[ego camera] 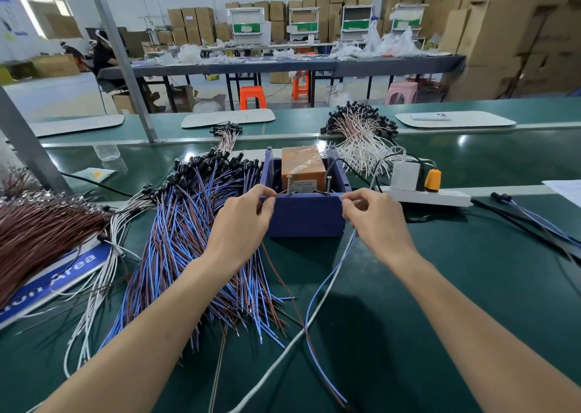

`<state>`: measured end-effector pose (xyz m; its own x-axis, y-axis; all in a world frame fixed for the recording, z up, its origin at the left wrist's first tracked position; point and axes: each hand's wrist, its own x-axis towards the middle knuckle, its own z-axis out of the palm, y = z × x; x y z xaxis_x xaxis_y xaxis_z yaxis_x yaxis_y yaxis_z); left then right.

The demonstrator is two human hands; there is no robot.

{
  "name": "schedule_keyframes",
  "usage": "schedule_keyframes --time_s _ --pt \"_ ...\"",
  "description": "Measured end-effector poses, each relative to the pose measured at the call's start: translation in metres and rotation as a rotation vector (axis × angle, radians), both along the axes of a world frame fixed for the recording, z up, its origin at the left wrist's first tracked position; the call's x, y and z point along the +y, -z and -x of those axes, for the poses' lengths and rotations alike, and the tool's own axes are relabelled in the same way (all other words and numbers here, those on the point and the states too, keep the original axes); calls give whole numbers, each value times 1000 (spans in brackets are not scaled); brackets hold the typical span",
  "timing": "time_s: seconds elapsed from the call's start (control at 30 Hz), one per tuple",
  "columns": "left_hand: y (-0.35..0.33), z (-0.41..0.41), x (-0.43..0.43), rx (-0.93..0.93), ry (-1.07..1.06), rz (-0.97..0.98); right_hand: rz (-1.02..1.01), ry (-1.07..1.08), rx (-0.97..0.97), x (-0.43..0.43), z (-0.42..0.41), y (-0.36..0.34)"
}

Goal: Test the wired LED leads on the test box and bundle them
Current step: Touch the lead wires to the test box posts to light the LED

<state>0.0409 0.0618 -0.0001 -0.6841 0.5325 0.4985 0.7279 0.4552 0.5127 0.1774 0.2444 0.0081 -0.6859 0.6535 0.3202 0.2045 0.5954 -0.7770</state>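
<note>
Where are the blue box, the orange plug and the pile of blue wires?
blue box (303, 216): head view, on its front wall.
orange plug (433, 178): head view, on its body.
pile of blue wires (185, 224): head view, middle of the pile.

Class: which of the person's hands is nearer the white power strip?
Right. The right hand is close beside the white power strip; the left hand is on the far side of the blue test box.
</note>
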Motion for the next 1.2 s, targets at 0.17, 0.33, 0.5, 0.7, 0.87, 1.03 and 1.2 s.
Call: schedule_keyframes --time_s 0.17,0.33,0.5,0.7,0.87,1.03,1.2 --pt "-1 1 3 -3 -10 0 -11 -25 7 -3 4 -3" --pt "-1 3 3 -21 -26 -6 -2 -8 -10 -3 7 -6" --pt "-2 1 3 -12 -7 -2 -5 1 -16 -3 7 -6" --pt "-2 -1 4 5 5 -8 -5 2 -19 -4 6 -5" --pt "0 0 4 -2 1 -3 -11 -2 -18 -4 5 -5" --pt "-1 0 6 -13 -10 1 -13 3 -28 -2 4 -6" --pt "-1 1 7 -15 -17 2 -12 -3 -23 -4 4 -5"
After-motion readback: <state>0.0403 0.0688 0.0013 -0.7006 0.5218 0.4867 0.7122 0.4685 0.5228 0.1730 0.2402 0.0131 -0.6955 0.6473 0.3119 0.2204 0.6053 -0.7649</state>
